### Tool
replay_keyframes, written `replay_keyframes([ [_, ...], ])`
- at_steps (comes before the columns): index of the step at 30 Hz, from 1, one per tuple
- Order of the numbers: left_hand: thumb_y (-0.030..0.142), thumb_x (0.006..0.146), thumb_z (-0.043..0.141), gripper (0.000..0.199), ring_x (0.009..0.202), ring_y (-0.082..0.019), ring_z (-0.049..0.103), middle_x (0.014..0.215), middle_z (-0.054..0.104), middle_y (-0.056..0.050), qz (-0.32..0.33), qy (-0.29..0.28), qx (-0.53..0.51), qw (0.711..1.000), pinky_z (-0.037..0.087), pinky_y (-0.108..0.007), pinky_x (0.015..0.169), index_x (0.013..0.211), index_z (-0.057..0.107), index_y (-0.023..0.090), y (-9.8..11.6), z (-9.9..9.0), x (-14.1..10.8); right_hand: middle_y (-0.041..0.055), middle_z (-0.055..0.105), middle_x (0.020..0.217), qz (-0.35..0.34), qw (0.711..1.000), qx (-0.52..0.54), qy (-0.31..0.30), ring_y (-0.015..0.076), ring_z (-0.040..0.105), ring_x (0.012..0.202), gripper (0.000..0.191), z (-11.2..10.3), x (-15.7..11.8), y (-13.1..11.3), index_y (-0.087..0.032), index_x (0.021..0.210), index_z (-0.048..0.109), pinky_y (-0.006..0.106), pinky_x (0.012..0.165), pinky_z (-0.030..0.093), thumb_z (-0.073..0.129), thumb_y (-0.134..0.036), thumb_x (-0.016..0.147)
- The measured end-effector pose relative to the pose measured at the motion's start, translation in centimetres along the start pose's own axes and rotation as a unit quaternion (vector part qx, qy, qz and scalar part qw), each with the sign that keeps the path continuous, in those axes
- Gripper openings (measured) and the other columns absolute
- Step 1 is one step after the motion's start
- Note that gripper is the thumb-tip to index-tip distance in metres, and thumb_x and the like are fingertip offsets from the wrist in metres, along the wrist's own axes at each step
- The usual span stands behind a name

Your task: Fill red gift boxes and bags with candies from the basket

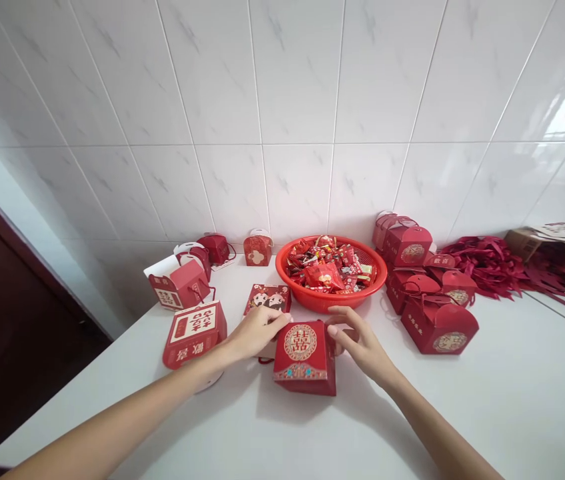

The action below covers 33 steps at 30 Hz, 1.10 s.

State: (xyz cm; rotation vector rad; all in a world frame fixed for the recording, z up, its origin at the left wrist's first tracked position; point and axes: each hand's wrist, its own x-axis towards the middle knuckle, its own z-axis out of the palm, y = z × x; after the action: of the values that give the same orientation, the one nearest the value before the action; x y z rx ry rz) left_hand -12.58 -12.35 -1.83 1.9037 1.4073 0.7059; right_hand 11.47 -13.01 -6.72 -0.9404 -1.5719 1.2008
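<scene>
Between my two hands a red candy box (300, 357) with a gold round emblem and a patterned band is tilted over the white table. My left hand (257, 331) is closed at its upper left corner, the thumb along the top edge. At the upper right edge my right hand (360, 340) grips it with thumb and curled fingers; part of those fingers is hidden behind the box. Just behind, a box with two cartoon figures (268, 298) is partly covered by my left hand. A red plastic basket (332, 303) full of wrapped candies (325, 275) stands beyond my hands.
Left of my hands lies a red and cream box (196, 332), with more boxes (180, 283) behind it. Several red boxes (440, 327) cluster at the right. Dark red ribbons (485, 263) lie farther right. A tiled wall (297, 180) bounds the table (527, 407).
</scene>
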Motion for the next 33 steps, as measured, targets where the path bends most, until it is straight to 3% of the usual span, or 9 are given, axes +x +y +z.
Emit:
replay_keyframes([
  [2,0.049,0.089,0.053,0.047,0.061,-0.018,0.060,0.058,0.063,-0.001,0.040,0.034,0.015,0.998,0.046,-0.027,0.057,0.055,0.062,0.018,0.9,-0.3,-0.6,0.0042,0.063,0.099,-0.012,0.999,0.016,0.050,0.0110,0.059,0.061,0.048,-0.7,0.0,-0.5,-0.022,0.116,0.056,0.030,0.061,0.055,0.061,-0.059,0.087],
  [6,0.037,0.086,0.062,0.025,0.081,-0.022,0.071,0.091,0.079,-0.004,0.118,0.115,0.009,0.986,0.057,-0.031,0.075,0.089,0.081,0.021,1.9,-0.3,-1.7,0.0058,0.063,0.104,-0.033,0.993,0.009,0.109,0.0105,0.059,0.059,0.048,-1.9,0.1,-1.2,-0.022,0.119,0.060,0.032,0.064,0.055,0.057,-0.060,0.090],
  [10,0.035,0.089,0.062,0.026,0.085,-0.023,0.074,0.098,0.079,-0.005,0.178,0.131,0.018,0.975,0.060,-0.032,0.081,0.101,0.081,0.023,1.5,0.8,-1.8,0.0087,0.065,0.114,-0.072,0.993,-0.037,0.086,0.0140,0.063,0.069,0.045,-2.4,-0.5,-1.5,-0.025,0.125,0.059,0.035,0.072,0.057,0.057,-0.056,0.092],
  [13,0.034,0.091,0.061,0.027,0.092,-0.023,0.074,0.104,0.079,-0.005,0.195,0.110,0.012,0.975,0.060,-0.033,0.088,0.106,0.080,0.024,1.3,1.5,-1.5,0.0100,0.064,0.124,-0.139,0.982,-0.122,0.047,0.0211,0.066,0.096,0.046,-2.1,-1.3,-1.9,-0.029,0.133,0.058,0.040,0.089,0.056,0.063,-0.048,0.091],
  [16,0.039,0.090,0.062,0.032,0.102,-0.025,0.073,0.112,0.077,-0.006,0.144,0.092,-0.014,0.985,0.059,-0.035,0.093,0.111,0.078,0.022,1.2,1.8,-1.3,0.0107,0.052,0.145,-0.197,0.956,-0.216,-0.014,0.0282,0.055,0.127,0.039,-1.3,-1.9,-2.0,-0.032,0.129,0.065,0.047,0.105,0.050,0.065,-0.042,0.092],
  [19,0.048,0.088,0.063,0.043,0.105,-0.027,0.071,0.120,0.074,-0.009,0.070,0.065,-0.067,0.993,0.059,-0.036,0.092,0.118,0.075,0.018,0.9,1.7,-1.0,0.0133,0.047,0.150,-0.206,0.935,-0.286,-0.024,0.0312,0.049,0.136,0.032,-0.5,-2.2,-1.6,-0.029,0.125,0.069,0.050,0.107,0.048,0.060,-0.039,0.095],
  [27,0.061,0.088,0.057,0.049,0.113,-0.028,0.066,0.117,0.074,-0.008,-0.014,-0.007,-0.158,0.987,0.052,-0.036,0.098,0.107,0.075,0.019,0.4,1.8,0.2,0.0136,0.062,0.131,-0.157,0.945,-0.285,0.025,0.0267,0.064,0.117,0.032,0.0,-2.1,-1.3,-0.024,0.127,0.062,0.042,0.096,0.056,0.049,-0.035,0.101],
  [30,0.066,0.082,0.057,0.052,0.095,-0.026,0.068,0.097,0.076,-0.007,-0.064,-0.046,-0.208,0.975,0.055,-0.035,0.085,0.088,0.073,0.017,1.2,1.9,0.0,0.0130,0.065,0.124,-0.118,0.951,-0.285,0.026,0.0259,0.067,0.107,0.030,0.2,-2.1,-1.3,-0.023,0.119,0.067,0.040,0.089,0.057,0.049,-0.038,0.100],
  [33,0.069,0.079,0.059,0.053,0.073,-0.020,0.063,0.071,0.066,-0.003,-0.095,-0.063,-0.229,0.967,0.053,-0.032,0.072,0.066,0.060,0.017,1.7,1.8,-0.3,0.0101,0.068,0.101,-0.089,0.966,-0.240,0.036,0.0245,0.064,0.098,0.033,0.2,-1.9,-1.5,-0.021,0.100,0.071,0.037,0.085,0.054,0.047,-0.043,0.101],
])
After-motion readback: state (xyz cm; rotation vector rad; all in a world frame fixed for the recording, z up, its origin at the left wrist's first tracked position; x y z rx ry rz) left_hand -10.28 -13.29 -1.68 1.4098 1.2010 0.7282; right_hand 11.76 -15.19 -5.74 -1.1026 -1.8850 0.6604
